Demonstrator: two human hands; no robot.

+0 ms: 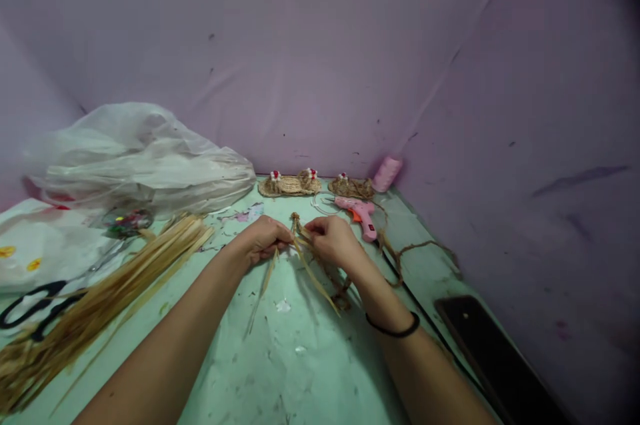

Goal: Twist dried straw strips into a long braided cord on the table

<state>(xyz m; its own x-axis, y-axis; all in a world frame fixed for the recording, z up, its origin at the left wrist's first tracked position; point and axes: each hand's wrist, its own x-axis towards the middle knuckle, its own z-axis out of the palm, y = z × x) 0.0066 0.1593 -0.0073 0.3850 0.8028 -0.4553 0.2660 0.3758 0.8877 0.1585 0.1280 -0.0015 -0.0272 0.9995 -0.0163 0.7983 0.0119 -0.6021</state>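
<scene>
My left hand and my right hand meet over the middle of the pale green table. Both are closed in a pinch on a small braid of straw strips, whose knotted top points away from me. Loose ends of the strips trail toward me across the table. A black band circles my right wrist.
A long bundle of straw lies at left beside black-handled scissors. A clear plastic bag sits at back left. Small woven straw sandals, a pink glue gun, a pink thread spool, twine and a dark phone lie right.
</scene>
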